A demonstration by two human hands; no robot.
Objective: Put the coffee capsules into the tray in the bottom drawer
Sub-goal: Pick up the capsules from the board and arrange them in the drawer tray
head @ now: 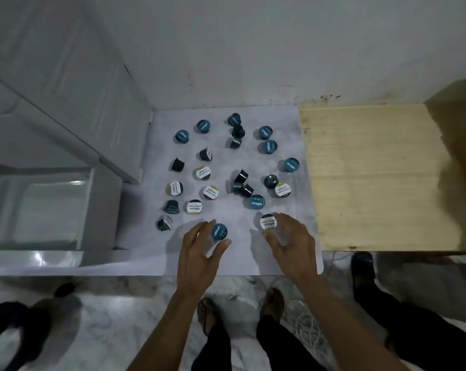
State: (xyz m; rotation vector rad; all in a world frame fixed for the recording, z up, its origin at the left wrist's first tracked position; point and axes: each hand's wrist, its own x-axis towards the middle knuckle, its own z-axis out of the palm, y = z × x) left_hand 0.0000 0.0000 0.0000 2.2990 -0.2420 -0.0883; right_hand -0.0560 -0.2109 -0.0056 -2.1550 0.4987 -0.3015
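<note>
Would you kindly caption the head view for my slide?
Left hand grips a blue-lidded capsule, right hand a white-lidded capsule, among others scattered.

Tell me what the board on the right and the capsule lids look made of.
Board: pale unfinished wood, likely plywood; grain lines and a rough, stained edge show.
Capsule lids, e.g. the blue one: probably printed foil or film; flat, with printed lettering.

Dim, cool, flat light. Glare showed on the glossy counter edge (41, 259) and floor (124, 303). Hands threw soft shadows on the tabletop (293, 124). Wide-angle bending at the edges; corners blurred, lower-left worst; capsule labels (194, 206) soft.
</note>
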